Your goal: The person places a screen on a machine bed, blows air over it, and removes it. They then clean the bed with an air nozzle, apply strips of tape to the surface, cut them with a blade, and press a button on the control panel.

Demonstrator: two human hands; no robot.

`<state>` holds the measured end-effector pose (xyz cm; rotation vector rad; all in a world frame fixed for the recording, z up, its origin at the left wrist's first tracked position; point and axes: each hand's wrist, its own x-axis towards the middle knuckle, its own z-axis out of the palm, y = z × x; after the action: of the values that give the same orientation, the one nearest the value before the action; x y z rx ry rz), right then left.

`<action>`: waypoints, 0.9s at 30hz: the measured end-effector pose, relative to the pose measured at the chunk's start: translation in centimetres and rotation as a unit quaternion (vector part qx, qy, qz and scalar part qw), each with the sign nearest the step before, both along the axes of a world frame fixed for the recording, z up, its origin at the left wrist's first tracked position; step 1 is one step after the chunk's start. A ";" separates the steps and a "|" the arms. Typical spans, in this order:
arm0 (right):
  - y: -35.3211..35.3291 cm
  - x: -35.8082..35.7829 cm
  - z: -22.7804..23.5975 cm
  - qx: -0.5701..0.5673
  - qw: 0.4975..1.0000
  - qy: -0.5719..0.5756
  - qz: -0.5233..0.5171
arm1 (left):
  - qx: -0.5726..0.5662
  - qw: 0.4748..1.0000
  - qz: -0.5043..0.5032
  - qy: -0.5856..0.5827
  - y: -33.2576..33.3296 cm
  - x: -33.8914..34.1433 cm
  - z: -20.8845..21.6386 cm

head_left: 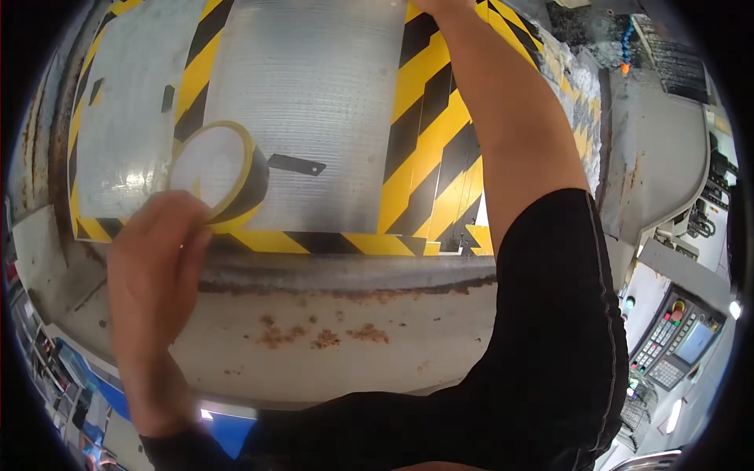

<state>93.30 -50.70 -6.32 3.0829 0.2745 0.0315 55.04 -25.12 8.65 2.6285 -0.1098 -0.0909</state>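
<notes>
In my left hand, closed at its rim, is a roll of yellow-and-black striped tape, tilted above a ribbed translucent panel. The hand is slightly blurred. My right arm reaches to the far edge of the picture, where only part of my right hand shows and its fingers are cut off. It is nearest to the wide band of striped tape on the panel's right. Just right of the roll, a dark flat cutter blade with a small hole lies on the panel.
Striped tape also runs along the panel's near edge. A pale metal ledge with rust patches lies in front of me. At the right stands a machine control panel with buttons and a screen. A blue-and-orange coolant hose hangs at the far right.
</notes>
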 end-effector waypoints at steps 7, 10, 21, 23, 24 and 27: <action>-1.8 1.2 0.2 0.088 0.993 0.059 0.044 | 0.010 1.000 -0.001 0.028 0.5 0.2 -0.8; -2.3 -3.5 -4.0 0.030 0.977 -0.197 0.076 | 0.018 1.000 0.010 0.009 1.0 0.1 -1.4; -4.0 -31.3 -3.7 0.140 0.955 -0.126 0.229 | -0.034 0.999 0.008 -0.006 2.4 -0.7 -2.0; -3.9 -33.0 -3.8 0.167 0.947 -0.139 0.237 | -0.031 0.999 0.015 0.000 2.7 -1.1 -2.4; -3.9 -32.9 -3.5 0.156 0.944 -0.144 0.254 | -0.025 1.000 0.001 -0.010 2.8 -1.2 -2.4; -3.6 -29.8 -2.9 0.140 0.937 -0.129 0.291 | -0.011 1.000 -0.013 -0.013 2.6 -1.3 -1.7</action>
<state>63.49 -54.26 -9.20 3.0751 1.2471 0.5326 53.75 -22.57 6.93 2.6079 -0.1527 -0.0637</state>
